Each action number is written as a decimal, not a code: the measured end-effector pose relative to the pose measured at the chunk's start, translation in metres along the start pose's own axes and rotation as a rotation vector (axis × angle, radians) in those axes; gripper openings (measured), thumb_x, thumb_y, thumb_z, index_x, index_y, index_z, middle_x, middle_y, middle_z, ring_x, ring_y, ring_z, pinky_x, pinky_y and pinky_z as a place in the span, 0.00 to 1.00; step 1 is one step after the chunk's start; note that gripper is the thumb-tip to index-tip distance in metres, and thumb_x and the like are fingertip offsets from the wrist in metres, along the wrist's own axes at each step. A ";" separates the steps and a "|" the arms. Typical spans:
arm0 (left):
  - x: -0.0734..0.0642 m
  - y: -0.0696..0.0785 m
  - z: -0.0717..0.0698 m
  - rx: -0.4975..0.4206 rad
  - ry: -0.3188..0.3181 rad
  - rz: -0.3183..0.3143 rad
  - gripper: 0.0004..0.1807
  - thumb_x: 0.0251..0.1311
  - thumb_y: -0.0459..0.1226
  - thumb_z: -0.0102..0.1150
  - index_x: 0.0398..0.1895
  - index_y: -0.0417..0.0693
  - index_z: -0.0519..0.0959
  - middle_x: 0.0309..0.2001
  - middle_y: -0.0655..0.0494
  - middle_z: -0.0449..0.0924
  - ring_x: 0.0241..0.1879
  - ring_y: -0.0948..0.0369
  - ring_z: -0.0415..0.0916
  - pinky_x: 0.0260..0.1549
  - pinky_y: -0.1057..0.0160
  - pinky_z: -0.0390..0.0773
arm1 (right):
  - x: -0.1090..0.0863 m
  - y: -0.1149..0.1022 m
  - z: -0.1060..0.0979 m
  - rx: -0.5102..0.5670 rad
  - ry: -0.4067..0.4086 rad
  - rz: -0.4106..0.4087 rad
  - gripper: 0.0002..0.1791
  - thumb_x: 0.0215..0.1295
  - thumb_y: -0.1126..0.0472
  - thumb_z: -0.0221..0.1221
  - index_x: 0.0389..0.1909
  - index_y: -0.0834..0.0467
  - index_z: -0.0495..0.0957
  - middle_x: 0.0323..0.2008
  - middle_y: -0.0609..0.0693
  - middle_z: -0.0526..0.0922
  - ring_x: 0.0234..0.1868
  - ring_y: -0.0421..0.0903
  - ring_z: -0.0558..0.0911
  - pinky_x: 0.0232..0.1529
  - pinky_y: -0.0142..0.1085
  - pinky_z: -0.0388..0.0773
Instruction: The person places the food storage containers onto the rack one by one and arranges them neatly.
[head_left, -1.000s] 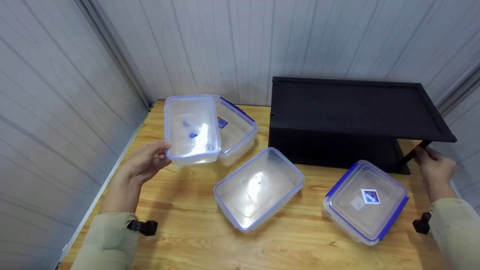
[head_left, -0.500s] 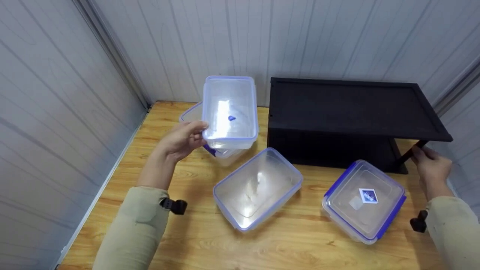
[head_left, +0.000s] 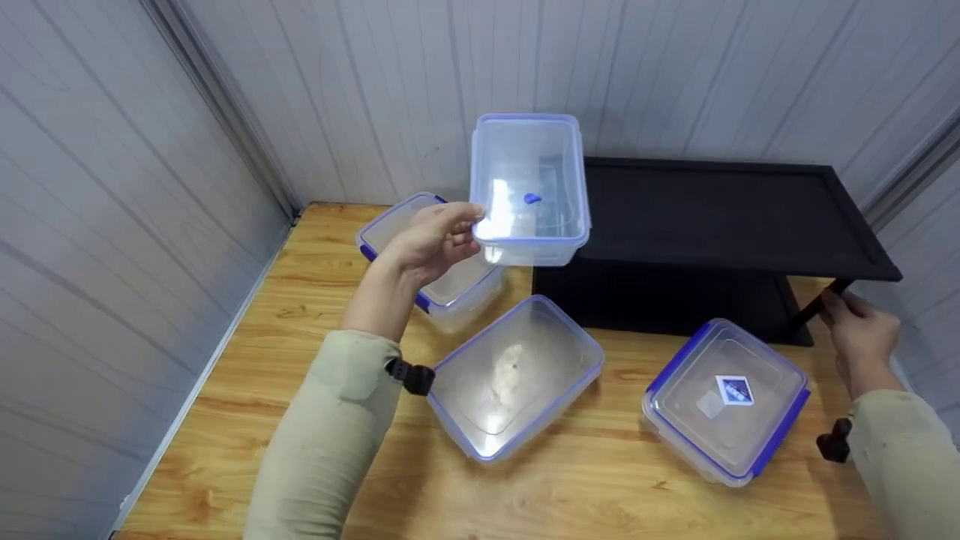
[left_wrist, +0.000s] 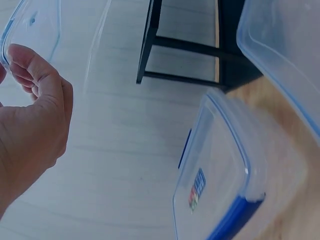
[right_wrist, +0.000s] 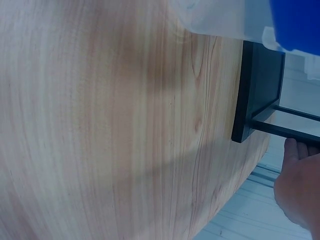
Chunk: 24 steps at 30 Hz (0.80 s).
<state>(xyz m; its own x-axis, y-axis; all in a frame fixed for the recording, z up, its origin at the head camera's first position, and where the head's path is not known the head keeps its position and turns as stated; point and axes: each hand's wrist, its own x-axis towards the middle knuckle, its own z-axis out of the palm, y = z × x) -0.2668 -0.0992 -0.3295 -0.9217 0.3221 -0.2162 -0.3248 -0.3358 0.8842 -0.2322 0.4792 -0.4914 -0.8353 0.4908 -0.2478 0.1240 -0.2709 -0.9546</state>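
Note:
A clear rectangular food container (head_left: 531, 180) with a blue-rimmed lid and a small blue valve is up in the air, overlapping the left end of the black two-tier shelf (head_left: 720, 214) in the head view. My left hand (head_left: 431, 244) grips its left edge, thumb on top of the lid rim and fingers below. In the left wrist view only a corner of this container (left_wrist: 37, 27) shows beyond the left hand (left_wrist: 37, 107). Over at the far right, my right hand (head_left: 862, 337) pinches the front right post of the shelf; the right wrist view shows the right hand (right_wrist: 300, 185) at that post (right_wrist: 285, 131).
Below the left hand a blue-clipped container (head_left: 457, 289) stands on the wooden table (head_left: 247, 390). Front and centre lies another lidded container (head_left: 517, 379). A squarish one with blue clips and a label (head_left: 726, 405) sits in front of the shelf. Panel walls (head_left: 375, 90) enclose the table.
My left hand has carried the held container rightward and upward, from over the back left container to the shelf's left end. The right hand keeps its hold on the post.

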 end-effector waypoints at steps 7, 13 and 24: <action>0.019 -0.004 0.022 -0.033 -0.011 -0.017 0.05 0.58 0.33 0.62 0.31 0.39 0.76 0.27 0.52 0.73 0.26 0.63 0.70 0.27 0.72 0.78 | -0.004 0.000 0.003 -0.094 0.016 0.006 0.33 0.64 0.59 0.61 0.67 0.59 0.61 0.64 0.46 0.70 0.58 0.39 0.75 0.47 0.19 0.73; 0.038 -0.009 0.034 -0.050 -0.008 -0.037 0.05 0.57 0.32 0.63 0.31 0.39 0.76 0.25 0.54 0.71 0.24 0.63 0.69 0.29 0.70 0.78 | -0.007 -0.002 0.006 -0.072 0.022 -0.010 0.33 0.62 0.61 0.63 0.66 0.61 0.62 0.50 0.40 0.80 0.51 0.38 0.80 0.57 0.26 0.68; 0.067 -0.019 0.052 -0.040 -0.016 -0.061 0.09 0.54 0.33 0.66 0.34 0.39 0.77 0.27 0.53 0.70 0.27 0.62 0.69 0.30 0.71 0.79 | -0.004 0.004 0.000 -0.072 0.011 -0.033 0.32 0.63 0.59 0.62 0.66 0.60 0.62 0.51 0.40 0.80 0.47 0.34 0.82 0.46 0.19 0.74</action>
<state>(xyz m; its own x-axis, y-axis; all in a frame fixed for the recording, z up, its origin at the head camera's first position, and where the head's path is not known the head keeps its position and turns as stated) -0.3113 -0.0256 -0.3394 -0.8965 0.3569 -0.2626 -0.3890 -0.3504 0.8520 -0.2282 0.4761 -0.4944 -0.8336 0.5076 -0.2178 0.1354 -0.1944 -0.9715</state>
